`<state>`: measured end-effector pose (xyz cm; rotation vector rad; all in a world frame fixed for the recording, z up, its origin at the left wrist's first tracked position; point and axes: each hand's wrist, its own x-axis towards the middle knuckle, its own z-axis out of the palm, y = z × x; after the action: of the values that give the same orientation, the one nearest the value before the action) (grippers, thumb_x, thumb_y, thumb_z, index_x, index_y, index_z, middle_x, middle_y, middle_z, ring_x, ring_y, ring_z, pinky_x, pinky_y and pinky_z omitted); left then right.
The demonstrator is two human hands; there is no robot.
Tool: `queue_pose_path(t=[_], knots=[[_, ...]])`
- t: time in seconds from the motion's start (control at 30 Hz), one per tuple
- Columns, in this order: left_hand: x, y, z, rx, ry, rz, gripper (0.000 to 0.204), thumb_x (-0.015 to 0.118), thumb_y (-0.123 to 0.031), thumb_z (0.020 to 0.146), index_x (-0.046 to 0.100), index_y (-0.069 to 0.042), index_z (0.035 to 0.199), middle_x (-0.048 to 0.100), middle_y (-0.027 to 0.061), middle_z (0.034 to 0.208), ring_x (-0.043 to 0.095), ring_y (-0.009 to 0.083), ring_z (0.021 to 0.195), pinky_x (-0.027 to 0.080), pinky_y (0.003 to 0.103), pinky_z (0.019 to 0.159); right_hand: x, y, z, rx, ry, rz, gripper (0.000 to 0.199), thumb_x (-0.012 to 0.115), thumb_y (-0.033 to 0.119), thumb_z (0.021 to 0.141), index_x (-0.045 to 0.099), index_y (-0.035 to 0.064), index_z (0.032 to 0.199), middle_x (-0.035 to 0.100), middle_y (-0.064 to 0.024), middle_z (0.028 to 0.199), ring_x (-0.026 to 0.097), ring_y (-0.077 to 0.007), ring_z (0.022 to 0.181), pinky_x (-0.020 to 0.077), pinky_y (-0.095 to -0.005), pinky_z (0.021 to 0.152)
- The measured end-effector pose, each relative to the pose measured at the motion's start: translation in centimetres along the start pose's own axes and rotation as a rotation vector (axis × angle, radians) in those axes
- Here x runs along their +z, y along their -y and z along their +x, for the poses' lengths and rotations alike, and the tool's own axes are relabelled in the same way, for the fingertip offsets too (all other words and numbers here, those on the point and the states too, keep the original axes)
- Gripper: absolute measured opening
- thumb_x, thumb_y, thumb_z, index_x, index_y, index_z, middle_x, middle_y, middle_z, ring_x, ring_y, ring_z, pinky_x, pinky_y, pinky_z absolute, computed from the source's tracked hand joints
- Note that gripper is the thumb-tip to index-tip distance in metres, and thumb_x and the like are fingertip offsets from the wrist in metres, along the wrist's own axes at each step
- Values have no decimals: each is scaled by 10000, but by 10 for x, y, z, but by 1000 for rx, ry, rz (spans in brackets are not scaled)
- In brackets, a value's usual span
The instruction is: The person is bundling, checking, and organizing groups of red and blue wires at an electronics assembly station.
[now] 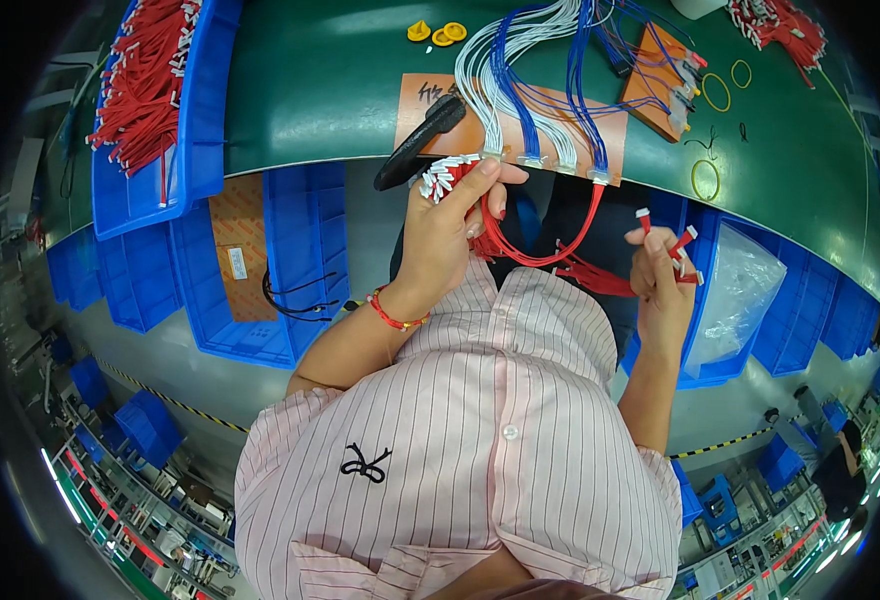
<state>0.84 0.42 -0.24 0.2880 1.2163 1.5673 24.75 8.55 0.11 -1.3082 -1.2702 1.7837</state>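
Left hand: the left hand is closed around a bundle of red wires, too many to count; their white tips fan out above the fist, at the near edge of the green table.
Right hand: the right hand is partly closed, pinching red wires with white tips; three tips stick up above the fingers.
Red wires: they loop between the two hands, in front of the striped shirt, just below the table edge.
Wristband: one red band on the left wrist.
Table, far: one bunch of white and blue wires runs down to white plugs on an orange board; one black tool lies across that board's left end.
Rubber bands: three yellow rings lie at the right.
Yellow pieces: three small ones at the far edge.
Bins: one blue bin at the far left holds a heap of red wires; more blue bins stand under the table.
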Motion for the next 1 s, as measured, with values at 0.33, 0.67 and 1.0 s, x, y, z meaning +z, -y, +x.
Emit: queue_pose_path(t=[0.33, 0.67, 1.0], knots=[[-14, -11, -3, -22, 150, 125, 300, 566, -185, 976, 711, 47, 852, 521, 8, 590, 432, 67, 558, 341, 235, 550, 55, -1, 27, -33, 39, 109, 251, 639, 230, 969, 720, -8, 965, 370, 114, 583, 244, -8, 502, 163, -227, 480], [17, -9, -24, -58, 423, 209, 354, 582, -171, 998, 596, 7, 1303, 498, -53, 677, 366, 3, 552, 305, 200, 483, 59, -6, -4, -167, 309, -232, 167, 605, 103, 977, 680, -1, 1083, 689, -34, 900, 590, -71, 802, 478, -243, 730], [-17, -30, -13, 173, 137, 7, 355, 474, -254, 1041, 676, 38, 1040, 679, 81, 847, 523, 58, 511, 298, 199, 420, 4, 1, 7, 156, 466, -47, 320, 509, 137, 1013, 602, -38, 1264, 440, 49, 707, 359, -34, 617, 269, -198, 544]])
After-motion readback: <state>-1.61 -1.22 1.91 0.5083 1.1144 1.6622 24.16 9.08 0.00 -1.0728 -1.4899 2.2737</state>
